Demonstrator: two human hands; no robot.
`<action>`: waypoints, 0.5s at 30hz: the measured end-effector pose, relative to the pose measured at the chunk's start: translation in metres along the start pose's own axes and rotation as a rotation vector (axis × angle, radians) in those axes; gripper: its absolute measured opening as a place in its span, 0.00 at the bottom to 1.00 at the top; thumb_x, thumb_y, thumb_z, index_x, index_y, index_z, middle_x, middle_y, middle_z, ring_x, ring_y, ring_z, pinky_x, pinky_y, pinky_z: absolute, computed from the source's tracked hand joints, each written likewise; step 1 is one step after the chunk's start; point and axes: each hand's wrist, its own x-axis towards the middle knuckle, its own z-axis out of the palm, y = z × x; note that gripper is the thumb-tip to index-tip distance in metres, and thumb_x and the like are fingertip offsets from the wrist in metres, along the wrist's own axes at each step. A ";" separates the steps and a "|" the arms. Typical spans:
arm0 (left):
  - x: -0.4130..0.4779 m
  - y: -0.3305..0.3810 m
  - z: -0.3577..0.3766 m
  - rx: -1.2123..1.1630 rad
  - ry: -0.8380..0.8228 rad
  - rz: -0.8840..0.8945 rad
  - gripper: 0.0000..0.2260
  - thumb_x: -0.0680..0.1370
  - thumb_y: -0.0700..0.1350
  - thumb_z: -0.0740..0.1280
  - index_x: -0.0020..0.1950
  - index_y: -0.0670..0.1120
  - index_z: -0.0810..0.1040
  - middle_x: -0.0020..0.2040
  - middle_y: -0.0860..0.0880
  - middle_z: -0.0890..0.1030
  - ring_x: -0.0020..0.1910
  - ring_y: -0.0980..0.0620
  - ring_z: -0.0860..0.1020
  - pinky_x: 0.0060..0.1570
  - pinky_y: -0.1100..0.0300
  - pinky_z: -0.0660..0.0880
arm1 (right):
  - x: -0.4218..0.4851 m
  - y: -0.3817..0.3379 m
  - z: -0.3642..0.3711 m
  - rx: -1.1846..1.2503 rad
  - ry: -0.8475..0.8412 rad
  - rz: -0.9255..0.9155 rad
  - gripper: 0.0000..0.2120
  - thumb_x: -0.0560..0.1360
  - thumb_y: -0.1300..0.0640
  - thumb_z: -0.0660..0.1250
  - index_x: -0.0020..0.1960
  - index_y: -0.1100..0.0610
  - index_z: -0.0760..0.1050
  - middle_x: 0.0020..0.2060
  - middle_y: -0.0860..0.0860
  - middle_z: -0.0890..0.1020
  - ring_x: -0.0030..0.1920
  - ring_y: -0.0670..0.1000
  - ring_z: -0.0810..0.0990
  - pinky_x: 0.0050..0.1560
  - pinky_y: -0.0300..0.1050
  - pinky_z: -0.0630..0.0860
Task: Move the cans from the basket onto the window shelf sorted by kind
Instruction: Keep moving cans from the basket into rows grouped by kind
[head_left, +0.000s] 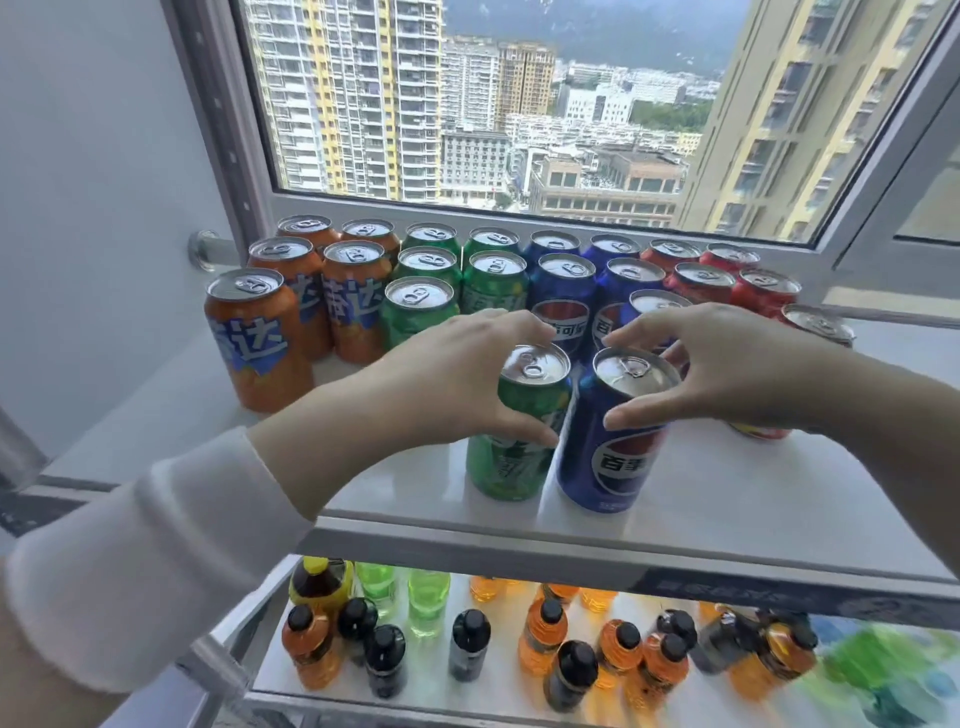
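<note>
- While the left hand (457, 374) grips a green can (506, 467), the right hand (727, 358) grips a blue can (608, 467) just beside it.
- Both stand near the window shelf (753, 493) front edge; best pushed straight back, upright, into the matching sorted rows (493, 270).

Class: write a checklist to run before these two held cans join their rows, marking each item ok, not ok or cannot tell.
1. Left hand grips green can: ok.
2. Right hand grips blue can: ok.
3. Both cans stand top up: ok.
4. Rows on the shelf sorted by colour: ok.
5. Free spot in the green and blue rows: cannot tell, the hands hide it.
6. Basket emptied: cannot tell, out of view.
</note>
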 end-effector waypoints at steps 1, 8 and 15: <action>0.001 0.000 0.001 0.000 0.013 0.003 0.37 0.64 0.61 0.73 0.69 0.54 0.65 0.67 0.55 0.70 0.64 0.56 0.69 0.61 0.62 0.65 | -0.001 0.002 0.001 0.019 0.024 -0.018 0.34 0.59 0.41 0.75 0.63 0.48 0.73 0.51 0.43 0.75 0.47 0.43 0.72 0.39 0.29 0.65; 0.015 0.000 -0.012 0.080 0.044 -0.025 0.35 0.62 0.62 0.74 0.64 0.49 0.71 0.58 0.52 0.77 0.56 0.54 0.74 0.58 0.56 0.72 | 0.015 0.002 -0.002 0.131 0.080 -0.009 0.24 0.59 0.41 0.76 0.49 0.54 0.82 0.47 0.50 0.83 0.44 0.44 0.78 0.42 0.42 0.76; 0.048 -0.012 -0.026 0.248 0.071 -0.047 0.35 0.62 0.63 0.73 0.62 0.48 0.72 0.56 0.51 0.77 0.58 0.51 0.70 0.56 0.56 0.69 | 0.055 -0.004 -0.011 0.005 0.144 -0.031 0.34 0.59 0.37 0.75 0.49 0.65 0.81 0.44 0.61 0.84 0.46 0.61 0.81 0.37 0.46 0.73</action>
